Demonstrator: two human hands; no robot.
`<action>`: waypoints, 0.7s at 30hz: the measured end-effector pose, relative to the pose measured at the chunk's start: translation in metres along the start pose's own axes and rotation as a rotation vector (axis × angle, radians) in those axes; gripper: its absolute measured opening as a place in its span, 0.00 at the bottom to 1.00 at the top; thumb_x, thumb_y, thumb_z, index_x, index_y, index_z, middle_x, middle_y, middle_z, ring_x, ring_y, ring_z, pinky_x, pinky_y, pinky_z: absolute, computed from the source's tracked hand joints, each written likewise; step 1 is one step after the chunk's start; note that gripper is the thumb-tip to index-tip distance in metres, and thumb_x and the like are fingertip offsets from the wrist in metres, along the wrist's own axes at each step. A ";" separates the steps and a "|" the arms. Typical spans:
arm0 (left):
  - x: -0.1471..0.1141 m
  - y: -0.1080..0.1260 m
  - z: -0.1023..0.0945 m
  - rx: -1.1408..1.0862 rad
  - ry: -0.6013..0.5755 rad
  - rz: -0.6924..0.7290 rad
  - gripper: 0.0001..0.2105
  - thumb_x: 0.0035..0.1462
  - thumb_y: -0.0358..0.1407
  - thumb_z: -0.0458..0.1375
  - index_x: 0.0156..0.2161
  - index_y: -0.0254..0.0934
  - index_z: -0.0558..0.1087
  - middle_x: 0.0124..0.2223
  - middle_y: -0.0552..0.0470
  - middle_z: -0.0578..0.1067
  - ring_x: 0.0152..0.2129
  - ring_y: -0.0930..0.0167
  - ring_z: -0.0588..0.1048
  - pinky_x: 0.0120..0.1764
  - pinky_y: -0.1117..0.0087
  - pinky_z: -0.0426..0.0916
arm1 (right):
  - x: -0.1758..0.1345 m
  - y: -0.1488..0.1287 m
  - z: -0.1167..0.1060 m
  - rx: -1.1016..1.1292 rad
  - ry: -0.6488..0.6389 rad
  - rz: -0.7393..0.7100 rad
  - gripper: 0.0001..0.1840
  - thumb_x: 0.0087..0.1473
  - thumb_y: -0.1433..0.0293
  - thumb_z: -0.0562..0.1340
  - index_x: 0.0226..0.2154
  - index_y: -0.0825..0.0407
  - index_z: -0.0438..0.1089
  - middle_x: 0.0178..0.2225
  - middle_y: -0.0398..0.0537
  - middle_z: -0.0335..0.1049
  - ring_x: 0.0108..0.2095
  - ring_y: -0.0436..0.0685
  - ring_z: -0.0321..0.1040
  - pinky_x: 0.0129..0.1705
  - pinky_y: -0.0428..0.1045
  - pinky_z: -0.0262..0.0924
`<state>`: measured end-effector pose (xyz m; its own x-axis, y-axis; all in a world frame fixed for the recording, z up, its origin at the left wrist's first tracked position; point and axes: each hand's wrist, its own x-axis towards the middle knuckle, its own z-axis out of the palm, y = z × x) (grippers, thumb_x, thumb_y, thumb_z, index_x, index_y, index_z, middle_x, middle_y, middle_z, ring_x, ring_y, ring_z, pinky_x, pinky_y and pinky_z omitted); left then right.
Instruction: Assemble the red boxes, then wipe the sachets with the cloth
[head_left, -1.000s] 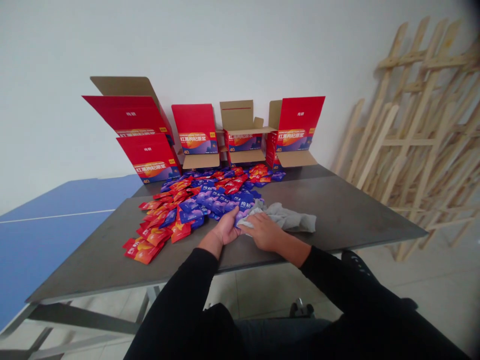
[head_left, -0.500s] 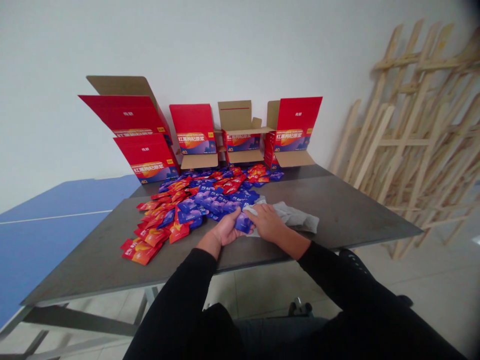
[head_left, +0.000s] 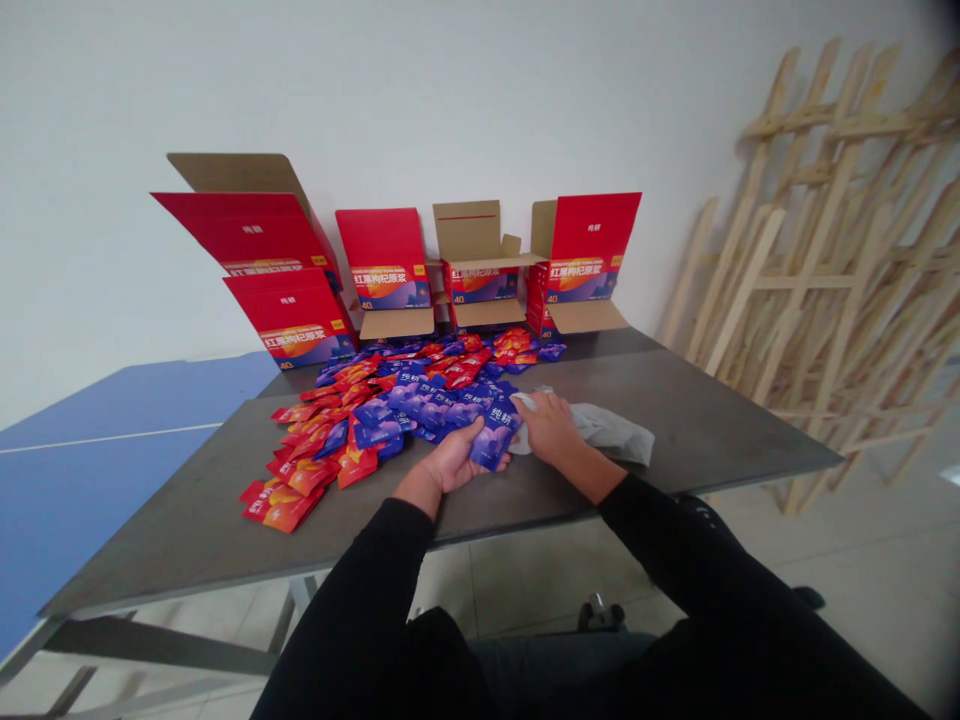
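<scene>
Head view, L hand (head_left: 454,460): holds one purple pouch (head_left: 495,432) near the front edge of the gray table (head_left: 697,420), w/ thumb on the pouch and fingers bent under it; can't tell how tight, b/c mostly hidden below.
R hand (head_left: 551,430): closed on a pale cloth (head_left: 619,436), pinching a bit just beside the pouch's right edge; can't tell if touching it.
How far along: prob. midway w/ cloth on this one pouch.
Done: can't tell how many; no mark to tell handled pcs from the others.
Left: maybe lots; a big pile (head_left: 420,395) of red + purple pcs just past the L hand, none of them in the R hand.
Pouch: flat, smooth, a bit shiny, w/ white print; prob. soft + bendy.
Cloth: thin, floppy, full of wrinkles, w/ its loose end lying on the table to the right.
Pile: messy, w/ slippery-looking packs lapped over each other.
Table: dark, flat, dull, w/ straight edges.
Red boxes (head_left: 382,240): stiff card, red outside w/ white print, plain brown inside, flaps up or hanging out, in a row by the wall (head_left: 480,100); can't see what's inside.
Wood frames (head_left: 806,283): pale, long, thin sticks, off to the right.
</scene>
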<state>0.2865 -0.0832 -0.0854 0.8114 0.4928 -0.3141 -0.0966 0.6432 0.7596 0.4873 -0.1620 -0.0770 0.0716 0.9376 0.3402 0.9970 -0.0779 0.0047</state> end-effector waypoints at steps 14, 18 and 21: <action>-0.003 0.003 -0.005 -0.248 -0.024 -0.016 0.26 0.75 0.50 0.50 0.54 0.28 0.79 0.39 0.38 0.83 0.33 0.62 0.83 0.36 0.67 0.76 | -0.022 -0.045 0.010 0.121 0.176 -0.554 0.25 0.67 0.71 0.57 0.63 0.50 0.76 0.52 0.61 0.74 0.48 0.66 0.63 0.52 0.60 0.57; -0.004 0.003 -0.002 -0.251 -0.060 -0.023 0.27 0.75 0.52 0.50 0.55 0.29 0.78 0.41 0.39 0.84 0.36 0.62 0.83 0.40 0.66 0.76 | -0.024 -0.050 0.017 0.160 0.203 -0.580 0.25 0.67 0.73 0.57 0.63 0.49 0.76 0.52 0.61 0.74 0.49 0.66 0.64 0.51 0.60 0.58; -0.004 0.002 0.001 -0.228 -0.002 -0.011 0.26 0.74 0.53 0.51 0.47 0.31 0.80 0.35 0.43 0.82 0.30 0.66 0.81 0.34 0.69 0.75 | -0.023 -0.050 0.015 0.140 0.178 -0.517 0.26 0.67 0.72 0.57 0.64 0.50 0.74 0.52 0.62 0.74 0.49 0.67 0.64 0.53 0.61 0.57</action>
<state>0.2831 -0.0840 -0.0819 0.8139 0.4846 -0.3204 -0.2155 0.7640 0.6081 0.4362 -0.1740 -0.0993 -0.4213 0.7692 0.4805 0.8965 0.4333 0.0925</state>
